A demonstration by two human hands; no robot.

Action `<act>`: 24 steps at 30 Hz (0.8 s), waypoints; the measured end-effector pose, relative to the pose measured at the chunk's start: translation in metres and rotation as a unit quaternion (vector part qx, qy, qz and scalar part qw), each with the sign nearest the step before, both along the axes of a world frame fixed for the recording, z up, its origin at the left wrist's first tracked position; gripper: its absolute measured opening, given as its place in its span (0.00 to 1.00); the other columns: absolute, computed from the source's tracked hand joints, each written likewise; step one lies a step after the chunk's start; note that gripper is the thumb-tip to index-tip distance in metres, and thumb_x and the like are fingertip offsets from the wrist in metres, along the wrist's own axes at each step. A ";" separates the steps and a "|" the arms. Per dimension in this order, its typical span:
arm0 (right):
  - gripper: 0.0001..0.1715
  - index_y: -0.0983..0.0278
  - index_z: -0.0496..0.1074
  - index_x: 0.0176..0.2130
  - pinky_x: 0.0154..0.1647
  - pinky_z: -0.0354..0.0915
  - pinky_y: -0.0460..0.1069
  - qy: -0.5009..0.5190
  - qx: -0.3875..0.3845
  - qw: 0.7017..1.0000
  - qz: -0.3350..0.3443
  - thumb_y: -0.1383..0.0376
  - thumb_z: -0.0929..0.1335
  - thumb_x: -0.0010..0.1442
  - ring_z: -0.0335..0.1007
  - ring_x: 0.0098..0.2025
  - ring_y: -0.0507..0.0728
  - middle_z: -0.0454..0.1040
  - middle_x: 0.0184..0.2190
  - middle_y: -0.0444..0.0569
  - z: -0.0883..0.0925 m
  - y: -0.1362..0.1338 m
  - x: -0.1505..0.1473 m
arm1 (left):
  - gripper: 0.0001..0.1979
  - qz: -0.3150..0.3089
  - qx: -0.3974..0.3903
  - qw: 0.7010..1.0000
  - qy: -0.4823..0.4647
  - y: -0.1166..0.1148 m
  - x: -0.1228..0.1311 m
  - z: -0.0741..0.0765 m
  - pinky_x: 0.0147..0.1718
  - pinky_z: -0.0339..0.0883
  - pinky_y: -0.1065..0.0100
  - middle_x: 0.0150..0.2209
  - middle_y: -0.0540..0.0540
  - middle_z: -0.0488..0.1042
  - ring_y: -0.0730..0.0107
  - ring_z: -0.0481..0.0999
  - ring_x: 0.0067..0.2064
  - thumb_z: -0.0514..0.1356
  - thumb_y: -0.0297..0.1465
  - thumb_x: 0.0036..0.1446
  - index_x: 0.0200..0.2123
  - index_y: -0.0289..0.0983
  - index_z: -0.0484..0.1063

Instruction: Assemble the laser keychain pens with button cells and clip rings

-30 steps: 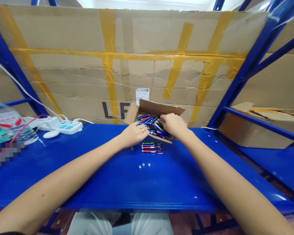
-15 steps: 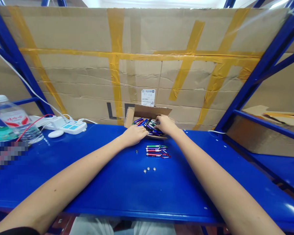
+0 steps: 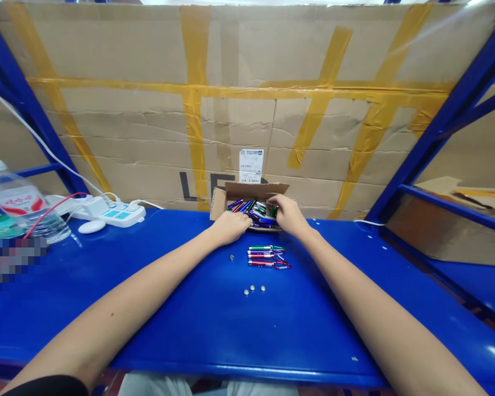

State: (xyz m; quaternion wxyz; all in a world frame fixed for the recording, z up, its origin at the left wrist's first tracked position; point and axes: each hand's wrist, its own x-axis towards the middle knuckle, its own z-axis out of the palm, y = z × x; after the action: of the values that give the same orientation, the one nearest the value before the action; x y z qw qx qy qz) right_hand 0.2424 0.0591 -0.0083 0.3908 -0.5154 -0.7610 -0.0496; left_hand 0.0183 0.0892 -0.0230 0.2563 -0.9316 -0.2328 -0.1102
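Observation:
A small open cardboard box [image 3: 218,203] at the back of the blue table holds many coloured metal pen-like sticks [image 3: 258,212]. My left hand [image 3: 231,226] is closed at the box's front left edge; what its fingers hold is hidden. Over the right side of the box, my right hand [image 3: 287,216] has its fingers bent down among the sticks, and a dark green piece shows at the fingertips. In front of the box lie a green stick [image 3: 259,248] and red sticks [image 3: 260,264] with clips. Nearer me are small silver round pieces [image 3: 252,288].
At the left stand a plastic bottle [image 3: 22,203] and a white power strip [image 3: 124,214] with cables, beside a white oval object [image 3: 92,226]. Large taped cardboard [image 3: 148,126] rises behind. Blue frame posts flank the table [image 3: 231,341], and another carton [image 3: 449,231] is at the right.
My right hand has shifted slightly right within the box, and a dark green piece now shows at its fingers. My left hand stays at the front left edge. The camera view has shifted a little.

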 end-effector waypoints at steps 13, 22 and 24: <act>0.16 0.64 0.70 0.33 0.43 0.65 0.51 0.058 0.068 0.996 -0.030 0.76 0.58 0.51 0.71 0.39 0.57 0.75 0.33 0.52 0.001 -0.025 -0.001 | 0.10 -0.007 -0.052 0.997 -0.064 -0.008 -0.018 0.012 0.43 0.66 0.61 0.39 0.40 0.74 0.60 0.73 0.43 0.55 0.33 0.61 0.39 0.33 0.71; 0.12 0.65 0.71 0.32 0.42 0.64 0.52 0.039 0.039 0.995 -0.088 0.72 0.59 0.55 0.70 0.37 0.58 0.76 0.33 0.52 -0.001 -0.037 0.003 | 0.10 0.011 -0.034 0.977 -0.209 -0.005 -0.054 0.032 0.45 0.65 0.60 0.38 0.41 0.74 0.63 0.71 0.44 0.50 0.25 0.62 0.40 0.34 0.71; 0.13 0.65 0.72 0.35 0.45 0.64 0.53 -0.025 0.017 0.998 -0.046 0.73 0.60 0.56 0.69 0.40 0.59 0.75 0.35 0.53 -0.001 -0.041 -0.007 | 0.12 0.008 -0.030 0.983 -0.182 -0.003 -0.054 0.029 0.45 0.65 0.61 0.38 0.41 0.74 0.63 0.71 0.44 0.50 0.22 0.61 0.41 0.34 0.71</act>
State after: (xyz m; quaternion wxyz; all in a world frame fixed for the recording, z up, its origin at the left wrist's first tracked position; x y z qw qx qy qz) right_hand 0.2350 0.0183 -0.0097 0.3771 -0.5417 -0.7454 -0.0933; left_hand -0.0360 0.0858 0.0057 0.1824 -0.9012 -0.2867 -0.2690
